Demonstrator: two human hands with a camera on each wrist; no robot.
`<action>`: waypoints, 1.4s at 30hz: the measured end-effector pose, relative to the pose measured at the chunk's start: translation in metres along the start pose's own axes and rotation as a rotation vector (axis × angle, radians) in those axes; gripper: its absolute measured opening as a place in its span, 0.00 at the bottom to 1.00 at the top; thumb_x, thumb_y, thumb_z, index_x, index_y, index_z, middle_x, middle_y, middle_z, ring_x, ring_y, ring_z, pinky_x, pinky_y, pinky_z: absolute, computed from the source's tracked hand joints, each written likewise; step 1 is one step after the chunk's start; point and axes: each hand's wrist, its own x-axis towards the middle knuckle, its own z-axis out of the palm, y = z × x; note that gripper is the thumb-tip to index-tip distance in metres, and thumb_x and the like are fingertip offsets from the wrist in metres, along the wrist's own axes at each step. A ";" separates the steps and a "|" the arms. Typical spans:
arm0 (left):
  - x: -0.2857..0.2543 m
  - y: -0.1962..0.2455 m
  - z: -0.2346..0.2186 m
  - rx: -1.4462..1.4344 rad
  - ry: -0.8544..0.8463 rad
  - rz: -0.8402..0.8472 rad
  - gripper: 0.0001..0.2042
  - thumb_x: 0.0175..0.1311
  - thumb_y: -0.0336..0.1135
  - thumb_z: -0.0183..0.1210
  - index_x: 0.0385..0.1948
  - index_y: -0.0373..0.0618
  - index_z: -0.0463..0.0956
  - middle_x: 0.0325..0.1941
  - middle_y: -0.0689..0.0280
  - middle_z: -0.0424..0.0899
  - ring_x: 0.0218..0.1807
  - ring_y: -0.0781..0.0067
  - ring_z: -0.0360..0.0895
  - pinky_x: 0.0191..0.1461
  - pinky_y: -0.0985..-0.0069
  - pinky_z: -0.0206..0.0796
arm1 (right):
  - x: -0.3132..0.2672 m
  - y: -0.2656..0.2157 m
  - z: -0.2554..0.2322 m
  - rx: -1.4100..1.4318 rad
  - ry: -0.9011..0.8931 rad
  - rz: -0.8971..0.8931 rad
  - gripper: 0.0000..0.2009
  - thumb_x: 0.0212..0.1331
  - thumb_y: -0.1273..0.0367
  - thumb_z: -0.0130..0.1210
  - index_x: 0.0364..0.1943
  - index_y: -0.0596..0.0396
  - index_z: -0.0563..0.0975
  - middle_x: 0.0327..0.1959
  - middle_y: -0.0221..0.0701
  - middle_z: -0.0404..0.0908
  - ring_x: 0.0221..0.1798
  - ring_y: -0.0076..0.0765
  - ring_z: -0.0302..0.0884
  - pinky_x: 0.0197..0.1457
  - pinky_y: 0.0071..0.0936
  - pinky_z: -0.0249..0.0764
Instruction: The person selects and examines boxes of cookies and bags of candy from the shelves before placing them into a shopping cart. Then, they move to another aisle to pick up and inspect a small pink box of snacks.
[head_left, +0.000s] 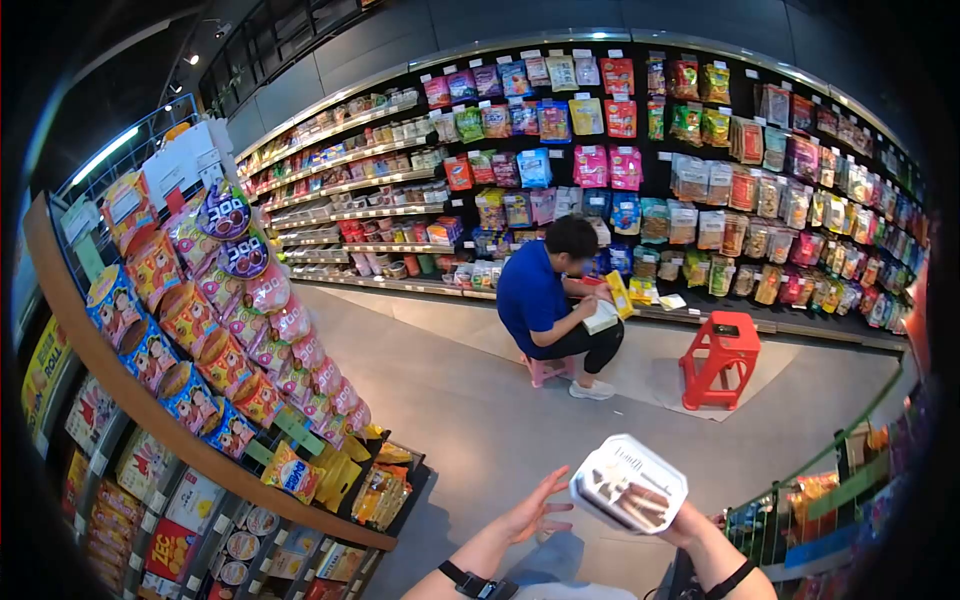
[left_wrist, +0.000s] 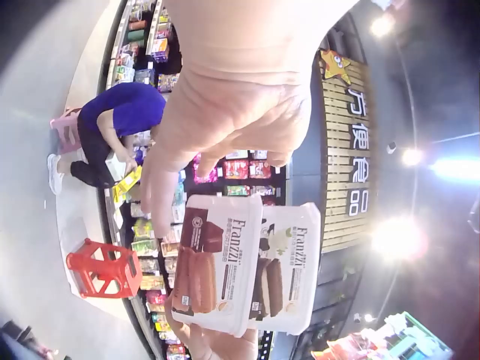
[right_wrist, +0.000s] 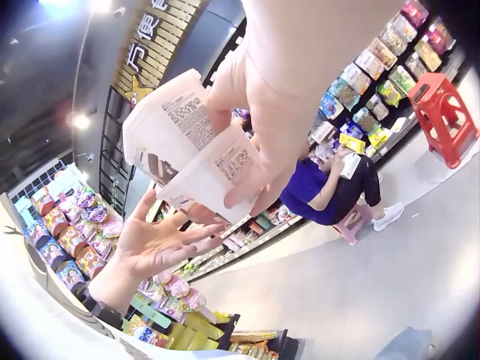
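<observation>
My right hand (head_left: pixel 688 526) grips two white Franzzi biscuit boxes, one against the other, from their right end in the head view. The box on top (head_left: pixel 632 484) shows dark biscuit sticks on its lid. Seen from the left wrist, one box (left_wrist: pixel 206 262) has a brown and pink biscuit picture and the other (left_wrist: pixel 289 270) a dark sandwich biscuit. Printed labels cover their sides in the right wrist view, where my thumb and fingers clasp them. My left hand (head_left: pixel 535 508) holds nothing; its fingers are spread close beside the boxes' left end.
A person in a blue shirt (head_left: pixel 530 295) sits on a pink stool (head_left: pixel 545 373) by the snack wall. Right of them stands a red stool (head_left: pixel 722 362) with a dark object on top. A snack rack (head_left: pixel 215 440) rises at left; a green wire rack (head_left: pixel 815 500) is at right.
</observation>
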 end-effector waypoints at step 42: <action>0.255 0.204 -0.108 -0.540 1.161 0.409 0.23 0.65 0.49 0.50 0.57 0.48 0.62 0.54 0.58 0.71 0.50 0.64 0.72 0.52 0.64 0.69 | 0.646 -0.321 -0.395 0.288 0.296 0.024 0.17 0.55 0.69 0.44 0.50 0.56 0.67 0.52 0.40 0.69 0.56 0.44 0.67 0.62 0.46 0.65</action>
